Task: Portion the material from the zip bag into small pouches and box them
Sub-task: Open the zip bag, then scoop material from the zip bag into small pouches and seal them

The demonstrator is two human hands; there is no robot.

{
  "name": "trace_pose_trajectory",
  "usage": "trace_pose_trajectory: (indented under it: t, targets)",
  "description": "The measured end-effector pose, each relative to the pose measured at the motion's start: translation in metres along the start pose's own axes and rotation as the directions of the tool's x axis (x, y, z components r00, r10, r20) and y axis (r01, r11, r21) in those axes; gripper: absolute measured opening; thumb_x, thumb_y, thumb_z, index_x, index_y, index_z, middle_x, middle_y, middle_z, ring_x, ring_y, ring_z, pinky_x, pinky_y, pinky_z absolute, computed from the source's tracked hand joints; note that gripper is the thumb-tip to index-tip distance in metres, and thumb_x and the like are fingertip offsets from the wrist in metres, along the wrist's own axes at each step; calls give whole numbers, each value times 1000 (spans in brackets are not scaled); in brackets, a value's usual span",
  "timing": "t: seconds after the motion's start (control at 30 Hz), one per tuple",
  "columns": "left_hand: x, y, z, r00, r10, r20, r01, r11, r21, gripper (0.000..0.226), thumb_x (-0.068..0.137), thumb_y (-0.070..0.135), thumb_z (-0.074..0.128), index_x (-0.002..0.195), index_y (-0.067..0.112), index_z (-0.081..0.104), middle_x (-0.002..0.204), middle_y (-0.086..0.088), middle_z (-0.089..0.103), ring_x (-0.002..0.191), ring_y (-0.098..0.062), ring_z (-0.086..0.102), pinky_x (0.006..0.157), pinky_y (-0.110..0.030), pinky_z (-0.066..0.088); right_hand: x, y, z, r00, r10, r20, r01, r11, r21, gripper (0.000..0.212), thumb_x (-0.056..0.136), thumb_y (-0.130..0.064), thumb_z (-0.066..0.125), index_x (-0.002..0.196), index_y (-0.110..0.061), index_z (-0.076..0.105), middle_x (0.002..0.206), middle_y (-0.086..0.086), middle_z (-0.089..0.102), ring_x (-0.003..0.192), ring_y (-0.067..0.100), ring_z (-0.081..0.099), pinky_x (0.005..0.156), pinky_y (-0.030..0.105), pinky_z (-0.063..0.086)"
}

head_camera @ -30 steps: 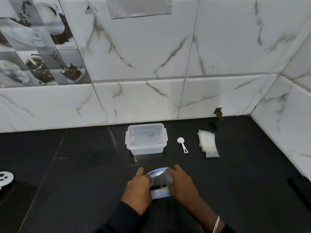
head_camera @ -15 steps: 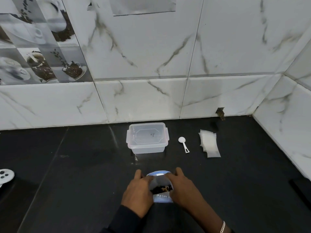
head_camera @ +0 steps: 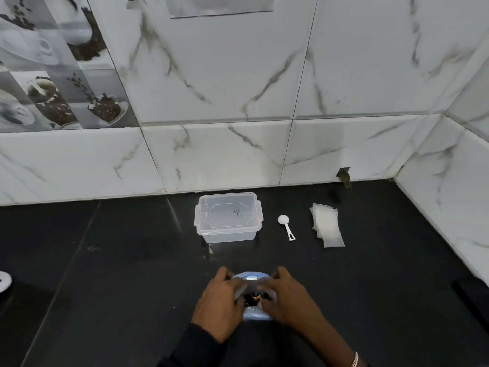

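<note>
There, in the head view, we saw both hands at the near middle of the black countertop (head_camera: pixel 127 260), with the zip bag (head_camera: pixel 257 316) between them. The left hand (head_camera: pixel 219 308) gripped the left side of the bag's mouth with curled fingers, and the right hand (head_camera: pixel 288 303) gripped the right side in the same way, so that the blue-edged mouth stood spread in an arc between the two. Through the opening we made out dark material with a speck of orange-yellow, though we could not tell what it was. We also could not tell whether the bag's base rested on the countertop. A dark sleeve (head_camera: pixel 193 345) covered the left forearm, and a silver bracelet (head_camera: pixel 354 360) sat on the right wrist. Farther off, close to the marble-tiled wall (head_camera: pixel 357 75), stood the clear plastic box (head_camera: pixel 227 219) with its lid on and a small dark mark on the lid. Just right of the box lay a white spoon (head_camera: pixel 286 229), its bowl toward the wall and its handle toward the near right. Right of the spoon, apart from it, lay the small pouches (head_camera: pixel 328 226) in a loosely fanned stack, flat on the countertop. At the left edge we saw part of a white object (head_camera: pixel 4 280), too cropped to name.
</note>
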State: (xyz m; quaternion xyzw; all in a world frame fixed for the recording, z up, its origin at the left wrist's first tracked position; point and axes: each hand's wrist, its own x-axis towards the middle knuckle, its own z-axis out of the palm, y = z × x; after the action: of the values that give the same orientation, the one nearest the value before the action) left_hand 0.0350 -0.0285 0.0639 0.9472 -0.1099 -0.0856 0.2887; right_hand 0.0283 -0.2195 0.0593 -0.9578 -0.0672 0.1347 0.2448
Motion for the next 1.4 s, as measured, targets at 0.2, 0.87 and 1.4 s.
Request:
trace_pose_trajectory:
  t: [0.2, 0.87, 1.4]
  targets:
    - [-2, -8, -2, 994, 45, -96, -59, 988, -145, 23, 79, 54, 55, 88, 37, 67, 118, 20, 44, 111, -2, 48, 93, -25, 46, 15, 17, -35, 954, 133, -271, -20, 924, 381, 20, 81, -50, 72, 81, -30, 74, 100, -17, 59, 90, -3, 60, 77, 13, 48]
    - [15, -4, -13, 987, -11, -158, -45, 936, -348, 24, 77, 60, 63, 77, 36, 65, 114, 23, 53, 116, 1, 56, 90, -21, 47, 185, 106, -23, 923, 309, -228, -334, 940, -76, 13, 94, -17, 51, 98, -5, 56, 106, 16, 61, 97, 36, 61, 76, 36, 43]
    - [27, 20, -30, 972, 40, -231, -124, 924, -361, 13, 80, 49, 68, 79, 36, 66, 104, 16, 60, 108, -8, 62, 88, -29, 51, 167, 126, -8, 934, 209, -289, -262, 952, -157, 11, 93, -10, 52, 97, -4, 61, 100, 15, 65, 90, 32, 63, 76, 39, 48]
